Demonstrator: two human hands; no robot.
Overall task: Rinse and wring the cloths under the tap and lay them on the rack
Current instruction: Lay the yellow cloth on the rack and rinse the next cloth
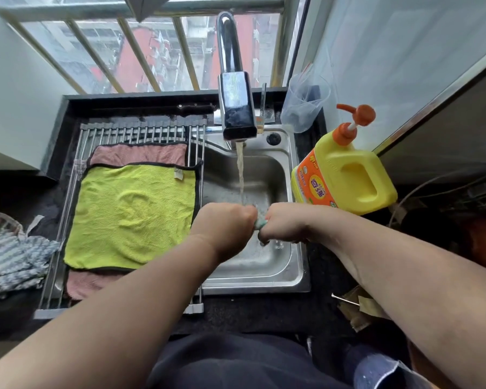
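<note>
Over the steel sink (pixel 253 282), a shallow rounded basin with a dull brushed sheen, both hands met in fists. The left hand (pixel 225 226) and the right hand (pixel 285 223) were each curled tight round an end of a small cloth (pixel 260 223), of which only a twisted, pale teal nub showed between the knuckles (too little to tell its weave). A thin, slightly cloudy stream (pixel 240 175) fell from the tap (pixel 237 105), a chrome arch ending in a blocky, mirror-dark head at the back of the sink, and landed on the cloth where the fists touched. Across the sink's left part lay the rack (pixel 141 130), a mat of slim metal rods. On it a lime-green cloth (pixel 132 214) was spread flat, square, fluffy, edged in black binding, and it overlapped a pink cloth (pixel 141 154) of nubbly terry whose ends stuck out at the far and near sides. Left of the sink, beyond the rack, a crumpled grey-striped rag (pixel 11 256) sat on the dark counter. At the sink's right edge stood a yellow plastic jug (pixel 345 175) with a moulded handle, orange label and orange pump. Behind it, at the sink's back right corner, was a clear ribbed cup (pixel 305 105).
</note>
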